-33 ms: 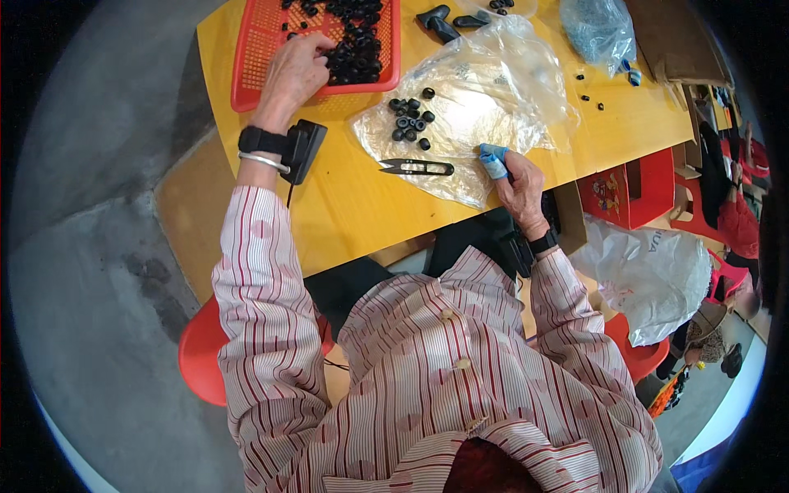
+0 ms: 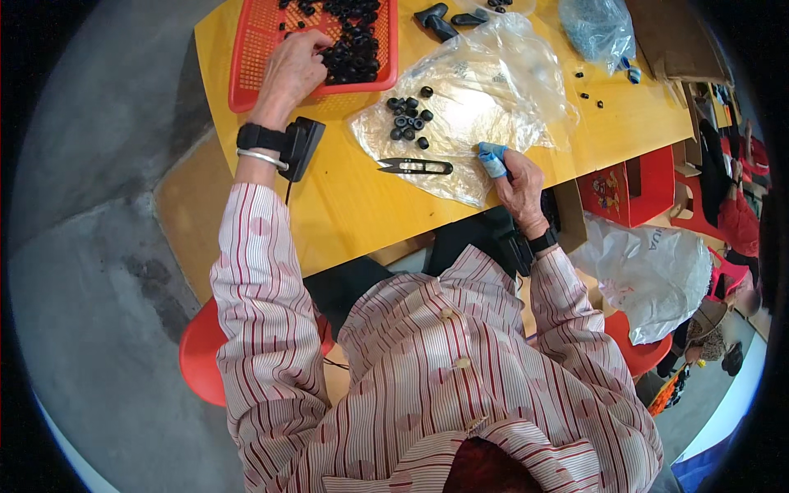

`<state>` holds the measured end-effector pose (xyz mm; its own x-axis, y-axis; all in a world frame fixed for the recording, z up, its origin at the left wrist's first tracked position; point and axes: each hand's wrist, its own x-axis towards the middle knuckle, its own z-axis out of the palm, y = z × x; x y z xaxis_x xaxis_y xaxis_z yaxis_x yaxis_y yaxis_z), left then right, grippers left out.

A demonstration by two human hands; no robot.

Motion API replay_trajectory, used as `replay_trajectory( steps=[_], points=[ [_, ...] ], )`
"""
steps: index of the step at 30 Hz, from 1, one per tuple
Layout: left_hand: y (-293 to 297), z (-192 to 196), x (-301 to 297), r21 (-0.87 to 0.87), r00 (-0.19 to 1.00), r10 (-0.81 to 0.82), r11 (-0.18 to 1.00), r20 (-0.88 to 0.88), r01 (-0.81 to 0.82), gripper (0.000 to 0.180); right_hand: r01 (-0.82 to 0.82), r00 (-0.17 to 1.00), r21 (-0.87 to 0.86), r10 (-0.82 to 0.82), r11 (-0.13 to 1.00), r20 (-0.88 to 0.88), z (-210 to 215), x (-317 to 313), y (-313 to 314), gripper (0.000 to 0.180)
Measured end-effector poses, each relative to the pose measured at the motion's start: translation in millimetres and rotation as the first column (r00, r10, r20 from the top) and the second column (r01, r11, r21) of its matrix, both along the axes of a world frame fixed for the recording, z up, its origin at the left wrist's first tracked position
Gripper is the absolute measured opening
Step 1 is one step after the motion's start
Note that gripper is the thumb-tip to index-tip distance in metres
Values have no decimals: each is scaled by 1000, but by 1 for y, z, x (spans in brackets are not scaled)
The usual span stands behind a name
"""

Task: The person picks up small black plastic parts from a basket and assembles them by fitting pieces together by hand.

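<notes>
My left hand (image 2: 293,72) reaches over the near side of a red plastic basket (image 2: 245,78). Its fingers are bent down at a heap of small black rings (image 2: 352,57), and the fingertips are partly hidden. At the table's front edge is my right hand (image 2: 519,182), with blue wrapping (image 2: 493,158) around its fingertips. Those fingers are curled together, and I cannot make out what is between them. Between the hands, a loose group of black rings (image 2: 409,121) lies on a clear plastic bag (image 2: 460,107). Black thread snips (image 2: 415,166) rest on the bag's near part.
Dark curved parts (image 2: 437,23) lie at the back of the yellow table (image 2: 345,222). A bluish plastic bag (image 2: 597,37) sits back right, with a few black bits nearby. A red box (image 2: 633,193) stands beyond the right edge, above a white plastic bag (image 2: 649,271).
</notes>
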<state>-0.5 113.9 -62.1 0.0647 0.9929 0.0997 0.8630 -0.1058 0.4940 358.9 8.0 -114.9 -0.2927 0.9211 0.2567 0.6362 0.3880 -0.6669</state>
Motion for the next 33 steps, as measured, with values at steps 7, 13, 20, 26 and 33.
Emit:
replay_trajectory(
  steps=[7, 13, 20, 26, 33],
  points=[
    [12, -5, 5, -90, 988, -143, 986, -56, 137, 45, -3, 1000, 2, 3, 1000, -13, -1, 2, -1, 12],
    [13, -14, -9, -93, 1000, 3, 996, -12, -4, 47, -13, 998, -72, 17, 997, 61, 6, 3, -2, 16],
    [16, -11, -2, -154, 995, -98, 984, -33, 92, 51, -14, 999, -56, 16, 998, 31, 2, 1, -2, 15],
    [13, -1, 16, -282, 976, 73, 959, 207, -12, 56, 4, 1000, -9, -4, 1000, 16, 3, 2, -3, 11],
    [18, -9, 17, -282, 975, 110, 958, 194, -52, 57, -56, 972, -389, -38, 920, -231, 42, -5, 7, 24]
  ],
)
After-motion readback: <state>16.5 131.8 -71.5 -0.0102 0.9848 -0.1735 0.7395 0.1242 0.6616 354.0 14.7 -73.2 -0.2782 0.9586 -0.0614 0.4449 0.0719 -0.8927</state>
